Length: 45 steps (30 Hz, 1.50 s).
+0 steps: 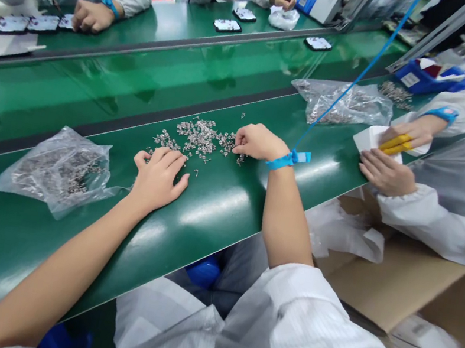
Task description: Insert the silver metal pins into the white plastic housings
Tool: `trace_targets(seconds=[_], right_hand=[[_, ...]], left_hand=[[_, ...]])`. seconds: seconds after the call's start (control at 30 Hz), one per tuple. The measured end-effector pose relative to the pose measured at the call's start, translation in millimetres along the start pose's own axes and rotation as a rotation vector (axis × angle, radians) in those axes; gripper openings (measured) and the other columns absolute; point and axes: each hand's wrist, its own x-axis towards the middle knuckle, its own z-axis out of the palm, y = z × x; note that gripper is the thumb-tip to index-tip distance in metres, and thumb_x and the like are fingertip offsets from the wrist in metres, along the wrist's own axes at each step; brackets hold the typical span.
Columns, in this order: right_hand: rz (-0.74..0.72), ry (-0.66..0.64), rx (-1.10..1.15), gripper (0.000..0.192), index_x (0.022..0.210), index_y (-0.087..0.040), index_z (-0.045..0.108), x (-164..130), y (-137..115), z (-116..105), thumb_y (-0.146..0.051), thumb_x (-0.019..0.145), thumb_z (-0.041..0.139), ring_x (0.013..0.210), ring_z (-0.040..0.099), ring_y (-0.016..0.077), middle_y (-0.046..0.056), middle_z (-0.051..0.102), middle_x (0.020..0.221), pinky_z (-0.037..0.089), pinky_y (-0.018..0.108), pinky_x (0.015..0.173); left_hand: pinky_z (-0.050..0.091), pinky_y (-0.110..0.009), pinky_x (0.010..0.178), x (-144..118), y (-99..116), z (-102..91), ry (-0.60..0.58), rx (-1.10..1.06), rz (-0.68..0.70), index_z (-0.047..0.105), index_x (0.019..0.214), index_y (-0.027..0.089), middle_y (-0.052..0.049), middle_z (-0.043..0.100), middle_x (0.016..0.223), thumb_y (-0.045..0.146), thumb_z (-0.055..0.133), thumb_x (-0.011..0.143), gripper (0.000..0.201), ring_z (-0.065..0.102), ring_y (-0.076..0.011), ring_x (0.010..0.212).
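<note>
Many small metal parts, screw-like in shape, lie in a loose pile (198,135) on the green work surface (227,203). My left hand (158,178) rests at the pile's near left edge, palm down with its fingers spread. At the right end of the pile is my right hand (260,142), its thumb and fingers pinched together close to the parts. Whatever sits between those fingertips is too small to make out. A blue wrist strap (289,160) with a cord circles my right wrist. Left of my left hand lies a clear plastic bag (59,170) of similar small parts.
A second bag of parts (344,103) lies to the right. Beside me a co-worker's hands (388,171) hold a yellow item over a white box (369,139). An open cardboard box (393,280) stands below the edge. Across the green belt (141,77), other people work with trays.
</note>
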Motion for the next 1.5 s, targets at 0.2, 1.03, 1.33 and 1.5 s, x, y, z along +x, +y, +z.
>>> trace_targets(seconds=[0.2, 1.03, 1.33, 1.5], right_hand=[[-0.111, 0.120, 0.104, 0.015, 0.085, -0.017, 0.081, 1.2, 0.4, -6.4, -0.016, 0.087, 0.066, 0.082, 0.068, 0.0212, 0.005, 0.077, 0.083, 0.047, 0.034, 0.079], [0.051, 0.274, 0.125, 0.012, 0.090, -0.017, 0.076, 8.6, 9.1, 1.8, -0.020, 0.085, 0.065, 0.088, 0.067, 0.0258, 0.009, 0.077, 0.092, 0.049, 0.037, 0.080], [-0.093, 0.082, 0.034, 0.010, 0.089, -0.018, 0.073, 8.1, 0.4, 3.1, -0.012, 0.084, 0.067, 0.083, 0.065, 0.0175, 0.002, 0.075, 0.090, 0.044, 0.028, 0.076], [-0.055, 0.076, -0.101, 0.020, 0.109, -0.022, 0.068, 3.0, -2.9, 9.8, -0.024, 0.089, 0.065, 0.091, 0.066, 0.0240, 0.008, 0.073, 0.103, 0.042, 0.030, 0.071]], left_hand=[[0.027, -0.057, 0.093, -0.5, -0.6, 1.5, -0.004, -0.009, -0.010, 0.068, 0.128, 0.024, -0.014, 0.072, 0.130, 0.037, 0.053, 0.099, 0.035, 0.055, -0.0386, 0.125], [0.028, -0.055, 0.093, -0.5, -0.6, 0.1, -0.022, 0.013, -0.004, 0.067, 0.128, 0.020, -0.014, 0.070, 0.132, 0.037, 0.050, 0.101, 0.036, 0.056, -0.0363, 0.125], [0.029, -0.053, 0.090, -0.6, -0.6, 0.3, -0.015, 0.057, 0.016, 0.066, 0.127, 0.018, -0.013, 0.070, 0.132, 0.037, 0.051, 0.101, 0.035, 0.057, -0.0345, 0.124], [0.028, -0.053, 0.091, -0.8, -1.1, 1.0, -0.011, 0.054, 0.015, 0.066, 0.127, 0.019, -0.013, 0.071, 0.132, 0.037, 0.051, 0.102, 0.035, 0.057, -0.0345, 0.124]])
